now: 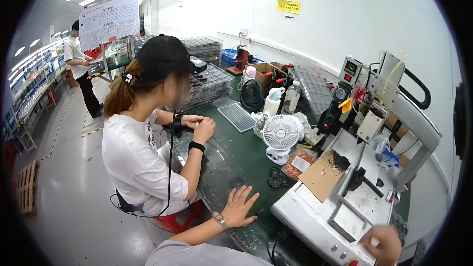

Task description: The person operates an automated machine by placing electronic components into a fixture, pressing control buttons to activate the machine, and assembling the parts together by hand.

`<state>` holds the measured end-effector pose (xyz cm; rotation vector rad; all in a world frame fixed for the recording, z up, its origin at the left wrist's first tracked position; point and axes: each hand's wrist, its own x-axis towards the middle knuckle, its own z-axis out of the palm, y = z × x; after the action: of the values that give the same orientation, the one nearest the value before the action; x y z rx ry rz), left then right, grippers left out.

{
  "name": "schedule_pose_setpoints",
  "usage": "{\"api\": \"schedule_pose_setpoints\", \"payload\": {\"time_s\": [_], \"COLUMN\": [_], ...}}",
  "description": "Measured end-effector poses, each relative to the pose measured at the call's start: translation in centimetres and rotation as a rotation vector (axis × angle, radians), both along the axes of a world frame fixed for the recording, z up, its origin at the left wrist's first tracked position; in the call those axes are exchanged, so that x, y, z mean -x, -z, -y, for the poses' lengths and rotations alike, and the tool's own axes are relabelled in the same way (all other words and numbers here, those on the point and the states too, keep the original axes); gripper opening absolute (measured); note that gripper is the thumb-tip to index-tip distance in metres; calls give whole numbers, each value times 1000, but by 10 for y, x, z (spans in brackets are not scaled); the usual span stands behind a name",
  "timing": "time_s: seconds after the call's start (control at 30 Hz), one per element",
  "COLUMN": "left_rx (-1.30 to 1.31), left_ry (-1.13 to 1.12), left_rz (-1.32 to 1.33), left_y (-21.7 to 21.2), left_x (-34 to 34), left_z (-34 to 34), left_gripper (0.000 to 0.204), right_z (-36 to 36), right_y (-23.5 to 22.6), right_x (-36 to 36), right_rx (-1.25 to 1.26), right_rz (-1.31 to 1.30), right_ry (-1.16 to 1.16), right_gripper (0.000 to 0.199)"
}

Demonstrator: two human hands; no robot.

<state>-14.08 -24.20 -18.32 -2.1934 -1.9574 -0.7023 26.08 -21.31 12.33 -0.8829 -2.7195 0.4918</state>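
Observation:
My left hand (239, 209) lies with fingers spread on the green tabletop (217, 187), near its front edge, holding nothing. Just beyond its fingers are several black round parts (277, 179). My right hand (383, 244) is curled and somewhat blurred over the front right corner of the white machine (305, 212). A small pale spot shows at its fingers; whether it is a held piece I cannot make out. On the machine bed lie a brown board (318, 180) with dark crumbs, and a black clamp-like part (355, 179).
A seated co-worker (143, 143) works close on my left, hands together at the table. A white fan (281, 133), a black fan (252, 94), a bag of copper-coloured pieces (299, 161) and bottles crowd the middle. Stacked clear trays (207, 86) stand farther back. A red button (353, 262) sits on the machine's front.

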Motion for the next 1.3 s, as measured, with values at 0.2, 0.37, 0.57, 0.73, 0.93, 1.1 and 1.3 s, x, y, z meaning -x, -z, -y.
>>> {"api": "schedule_pose_setpoints", "payload": {"time_s": [0.2,0.37,0.57,0.73,0.93,1.1,1.3], "left_rx": [11,-43,-67,-88,-134,-165,-186], "left_ry": [33,85,139,146,68,190,130], "left_rz": [115,176,264,312,339,447,465], "left_y": [-4,-6,-10,-11,-6,2,1], "left_x": [7,7,9,9,19,-1,9], "left_z": [-8,-18,-29,-30,-10,-31,-15], "left_gripper": [84,78,69,65,64,60,61], "right_z": [14,16,16,13,-10,-59,-76], "right_y": [48,68,96,115,143,168,166], "right_x": [18,14,13,14,38,118,136], "right_rx": [593,589,567,517,418,268,173], "right_rz": [745,741,721,713,699,683,702], "right_ry": [-259,-183,-144,-115,-252,-588,-679], "right_gripper": [37,36,35,35,34,34,33]}}
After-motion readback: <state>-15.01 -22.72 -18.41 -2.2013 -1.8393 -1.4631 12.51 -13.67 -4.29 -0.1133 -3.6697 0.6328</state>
